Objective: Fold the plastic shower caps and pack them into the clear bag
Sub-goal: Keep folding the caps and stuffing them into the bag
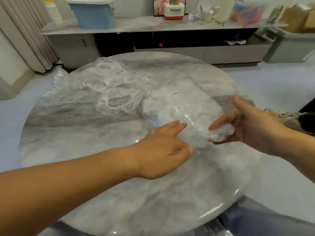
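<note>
The label on the clear bag is too small to read. The right hand curls round a wadded shower cap, hiding its far side. At 1 o'clock, the clutter on the cabinet is blurred beyond naming. The left forearm is cut off by the picture's edge at 8 o'clock.

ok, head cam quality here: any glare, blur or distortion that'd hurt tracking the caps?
Head view: wide-angle bend curves the table; glare streaks on its near rim; shelf clutter at top right is smeared; loose shower caps and clear bag sit low-contrast; folded cap in the right hand stands out.
</note>
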